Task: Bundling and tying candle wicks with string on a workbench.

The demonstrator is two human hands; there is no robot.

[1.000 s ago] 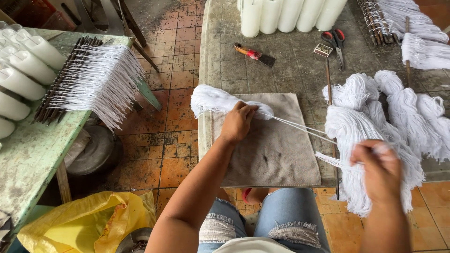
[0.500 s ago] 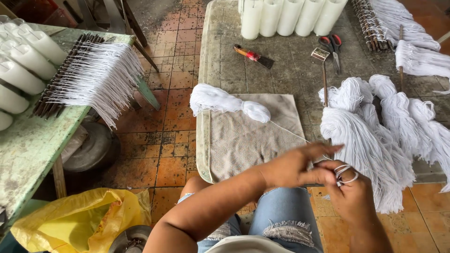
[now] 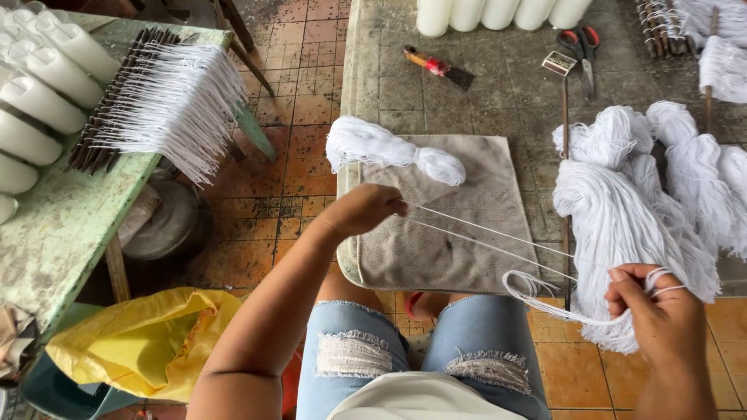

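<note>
My left hand [image 3: 366, 211] is closed on the ends of thin white strings [image 3: 482, 237] that stretch tight across a grey cloth [image 3: 459, 249] on the stone table. My right hand [image 3: 657, 311] pinches the other part of those strings, which loop below a big hanging skein of white string [image 3: 615, 225]. A smaller tied bundle of white string [image 3: 389, 146] lies at the far edge of the cloth, just beyond my left hand.
More white skeins [image 3: 692, 163] lie at the right. Scissors [image 3: 582, 47], a red-handled scraper [image 3: 436, 66] and white candles [image 3: 498, 12] sit at the back. Left, a green table [image 3: 62, 233] carries candles [image 3: 35, 101] and a rack of wicks [image 3: 167, 101]. A yellow bag [image 3: 140, 342] lies below.
My left hand has drawn away from my right hand to the left over the cloth, pulling the strings out taut. My right hand stays by the skein.
</note>
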